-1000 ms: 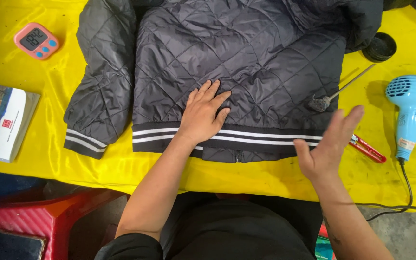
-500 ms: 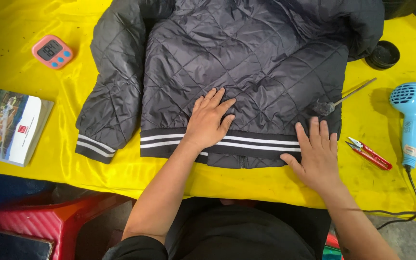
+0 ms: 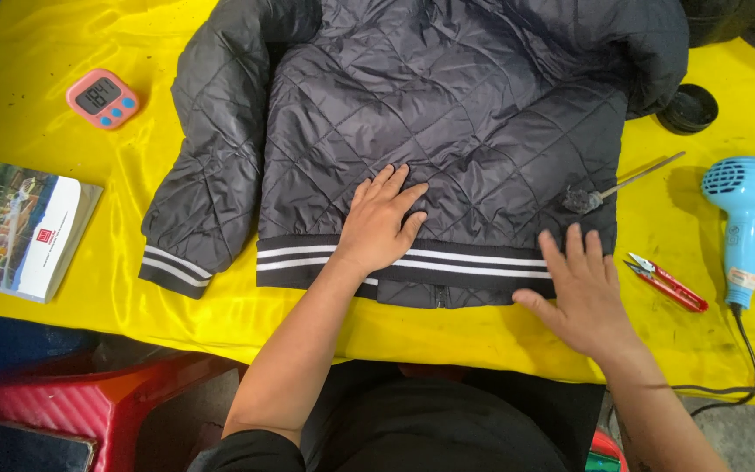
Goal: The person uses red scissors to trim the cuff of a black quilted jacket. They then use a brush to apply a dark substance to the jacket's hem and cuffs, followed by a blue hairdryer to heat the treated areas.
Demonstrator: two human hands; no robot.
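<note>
On the yellow table (image 3: 246, 323), a dark quilted jacket (image 3: 447, 131) lies flat, and everything else sits around it. Nearest the person, both hands rest on the jacket's bottom edge, the striped band (image 3: 474, 262). The left hand (image 3: 382, 223) lies flat and wide open near the middle of the band, fingers spread, holding nothing. The right hand (image 3: 583, 293) is flat and open too, pressing on the band's right corner, and it grips nothing.

This looks like the smoothing step: the hands press the cloth flat. The next move likely needs both palms to slide outward along the jacket, gently, so no new wrinkles bunch up.

Just right of the jacket lie small red snips (image 3: 668, 282), and past them a blue hair dryer (image 3: 744, 210). A thin metal tool (image 3: 622, 183) touches the jacket's right side. Left of the jacket, beyond its sleeve (image 3: 207, 175), sits a book (image 3: 19, 227). Farther up are a pink timer (image 3: 102, 98) and, on the right, a black round lid (image 3: 688, 108).
</note>
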